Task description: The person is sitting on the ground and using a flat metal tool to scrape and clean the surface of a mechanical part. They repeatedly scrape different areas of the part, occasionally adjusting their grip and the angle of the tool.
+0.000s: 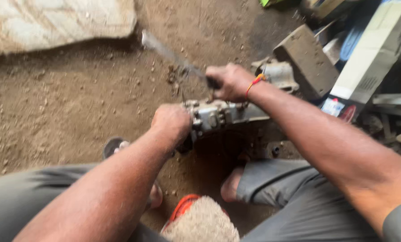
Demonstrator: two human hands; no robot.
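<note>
Crouched over a dirt floor (75, 103), I grip a long metal tool (173, 56) in my right hand (229, 82), fist clenched around its handle, the blurred shaft angling up and away. My left hand (171, 122) is closed against the grey metal housing (223, 115) that sits on the ground between my feet. Holding that casting firmly down, I judge, keeps the tool from slipping.

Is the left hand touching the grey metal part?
Touching: the head view shows the left hand pressed against the end of the grey metal part, no gap.
</note>
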